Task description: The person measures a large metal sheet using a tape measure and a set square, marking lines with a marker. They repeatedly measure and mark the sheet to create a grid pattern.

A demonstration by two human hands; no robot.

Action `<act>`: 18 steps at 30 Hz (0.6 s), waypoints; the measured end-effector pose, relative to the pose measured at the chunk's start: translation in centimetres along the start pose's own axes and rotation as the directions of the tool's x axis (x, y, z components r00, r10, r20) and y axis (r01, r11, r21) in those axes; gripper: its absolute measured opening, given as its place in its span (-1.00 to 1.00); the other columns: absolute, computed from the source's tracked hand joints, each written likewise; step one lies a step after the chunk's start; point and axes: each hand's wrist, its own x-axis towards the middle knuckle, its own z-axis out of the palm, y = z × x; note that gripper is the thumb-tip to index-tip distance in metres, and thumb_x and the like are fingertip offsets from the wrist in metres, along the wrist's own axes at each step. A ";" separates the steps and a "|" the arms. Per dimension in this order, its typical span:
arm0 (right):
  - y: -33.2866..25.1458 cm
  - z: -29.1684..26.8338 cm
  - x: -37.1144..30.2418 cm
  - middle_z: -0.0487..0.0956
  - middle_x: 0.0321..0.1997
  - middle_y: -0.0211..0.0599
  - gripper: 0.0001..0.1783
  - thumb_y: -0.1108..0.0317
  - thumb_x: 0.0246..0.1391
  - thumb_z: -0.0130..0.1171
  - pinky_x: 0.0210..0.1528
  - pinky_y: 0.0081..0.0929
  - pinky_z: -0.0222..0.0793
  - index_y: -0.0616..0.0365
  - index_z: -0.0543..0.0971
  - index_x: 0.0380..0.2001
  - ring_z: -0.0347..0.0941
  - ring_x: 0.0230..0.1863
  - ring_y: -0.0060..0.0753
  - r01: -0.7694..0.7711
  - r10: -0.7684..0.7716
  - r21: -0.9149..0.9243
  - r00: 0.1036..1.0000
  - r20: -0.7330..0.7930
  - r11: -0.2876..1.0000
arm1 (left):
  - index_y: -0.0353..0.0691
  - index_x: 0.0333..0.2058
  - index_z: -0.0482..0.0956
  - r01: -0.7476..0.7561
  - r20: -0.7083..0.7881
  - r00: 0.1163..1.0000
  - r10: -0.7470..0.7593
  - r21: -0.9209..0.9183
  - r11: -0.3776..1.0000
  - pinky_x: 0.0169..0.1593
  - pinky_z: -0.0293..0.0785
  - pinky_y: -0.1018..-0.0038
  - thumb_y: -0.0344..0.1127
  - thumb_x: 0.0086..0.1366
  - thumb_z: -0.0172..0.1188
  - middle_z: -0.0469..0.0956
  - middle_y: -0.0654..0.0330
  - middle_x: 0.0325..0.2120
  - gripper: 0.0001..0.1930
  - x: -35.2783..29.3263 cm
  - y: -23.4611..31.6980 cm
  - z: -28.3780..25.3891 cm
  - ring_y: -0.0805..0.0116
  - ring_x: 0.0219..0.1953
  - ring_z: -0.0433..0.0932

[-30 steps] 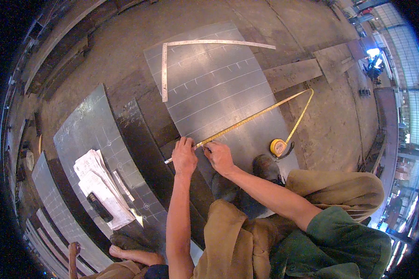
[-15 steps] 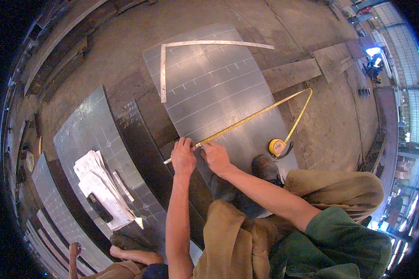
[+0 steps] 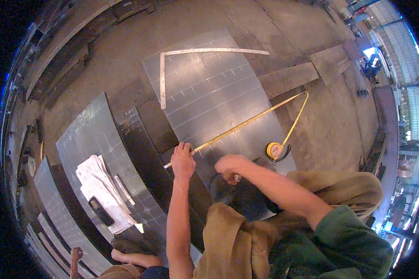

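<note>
A dark steel plate (image 3: pixel 198 109), marked with thin white lines, lies before me. My left hand (image 3: pixel 183 162) is closed on the yellow measuring tape (image 3: pixel 246 122) at the plate's left edge, where the blade's end pokes out beyond my fingers. The blade runs across the plate, folds past its right edge and comes back to the yellow tape measure case (image 3: pixel 274 150). My right hand (image 3: pixel 232 167) is raised off the tape, above my dark shoes, with fingers curled; what they hold, if anything, is hidden. A metal framing square (image 3: pixel 209 49) lies across the plate's far end.
To the left, another marked plate (image 3: pixel 86 132) carries papers (image 3: pixel 97 179), a black oblong object (image 3: pixel 101 212) and a short steel ruler (image 3: pixel 125 189). A co-worker's hand (image 3: pixel 76 254) with a thin white stick is at lower left. Flat metal strips (image 3: pixel 288 78) lie right of my plate.
My right hand has left the tape beside my left hand and drawn back toward me and to the right. My left hand stays on the tape. The view has shifted slightly.
</note>
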 end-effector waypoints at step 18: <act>25.7 1.5 -21.3 0.69 -0.31 -0.03 -0.64 0.30 -0.02 0.31 -0.23 0.10 0.56 0.12 0.60 -0.10 0.65 -0.22 0.16 -0.309 0.084 -0.331 0.831 -0.550 0.892 | -0.15 -0.30 0.51 0.012 0.018 1.000 -0.013 0.020 1.000 -0.15 0.47 0.10 -0.44 0.17 0.28 0.48 0.13 -0.28 -0.86 0.2 1.0 -0.4 0.00 -0.14 0.51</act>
